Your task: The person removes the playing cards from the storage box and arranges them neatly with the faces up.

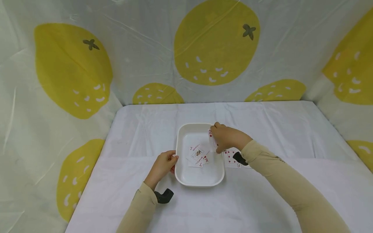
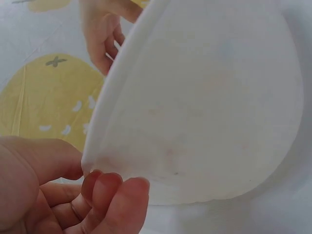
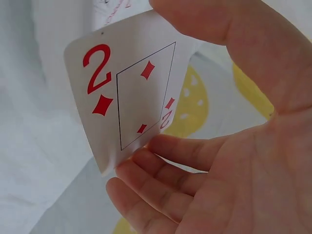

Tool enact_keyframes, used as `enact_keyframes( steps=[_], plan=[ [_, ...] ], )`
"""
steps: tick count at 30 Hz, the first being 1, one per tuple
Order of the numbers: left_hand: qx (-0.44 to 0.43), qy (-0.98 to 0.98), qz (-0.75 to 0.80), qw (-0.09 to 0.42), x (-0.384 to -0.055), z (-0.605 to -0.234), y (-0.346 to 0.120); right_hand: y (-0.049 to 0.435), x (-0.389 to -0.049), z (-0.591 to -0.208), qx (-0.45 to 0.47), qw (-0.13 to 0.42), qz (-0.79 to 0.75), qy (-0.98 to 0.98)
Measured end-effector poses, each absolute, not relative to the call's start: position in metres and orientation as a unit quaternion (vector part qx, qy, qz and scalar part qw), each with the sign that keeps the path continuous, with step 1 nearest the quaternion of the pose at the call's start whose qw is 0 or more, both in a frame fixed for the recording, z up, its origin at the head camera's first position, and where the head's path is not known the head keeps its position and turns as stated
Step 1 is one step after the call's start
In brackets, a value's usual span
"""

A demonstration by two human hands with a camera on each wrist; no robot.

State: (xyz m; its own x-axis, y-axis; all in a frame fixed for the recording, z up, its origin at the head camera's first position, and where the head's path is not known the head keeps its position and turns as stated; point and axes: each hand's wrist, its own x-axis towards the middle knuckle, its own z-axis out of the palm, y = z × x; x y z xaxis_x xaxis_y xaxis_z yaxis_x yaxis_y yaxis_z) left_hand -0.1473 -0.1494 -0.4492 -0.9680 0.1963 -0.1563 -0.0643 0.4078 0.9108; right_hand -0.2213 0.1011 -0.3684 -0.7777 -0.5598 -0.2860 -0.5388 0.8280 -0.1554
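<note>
My left hand (image 1: pixel 162 166) grips the left rim of a white plastic tray (image 1: pixel 201 183), thumb on top and fingers under the edge. In the left wrist view the tray's pale underside (image 2: pixel 204 112) fills the frame. Several playing cards (image 1: pixel 197 157) overlap inside the tray, among them a 7, a king and a joker. My right hand (image 1: pixel 228 136) is over the tray's right rim, holding a two of diamonds (image 3: pixel 131 87) by its edges between thumb and fingertips. In the head view that hand partly covers the card.
Right of the tray, a diamonds card (image 1: pixel 231 159) lies on the white cloth, partly hidden by the black wrist camera (image 1: pixel 240 158). Another card edge shows beside it. The white-covered table (image 1: pixel 151 129) meets a lemon-print curtain (image 1: pixel 145 48) behind and at both sides.
</note>
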Motion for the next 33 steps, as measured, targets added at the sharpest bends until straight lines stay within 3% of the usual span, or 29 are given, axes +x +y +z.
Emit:
enact_keyframes(
  steps=[20, 33],
  plan=[
    [0.04, 0.83, 0.542, 0.128, -0.148, -0.449, -0.15, 0.235, -0.197, -0.42, -0.203, 0.181, -0.05, 0.961],
    [0.036, 0.835, 0.534, 0.125, -0.148, -0.45, -0.15, 0.262, -0.186, -0.442, -0.172, 0.212, -0.037, 0.961]
  ],
)
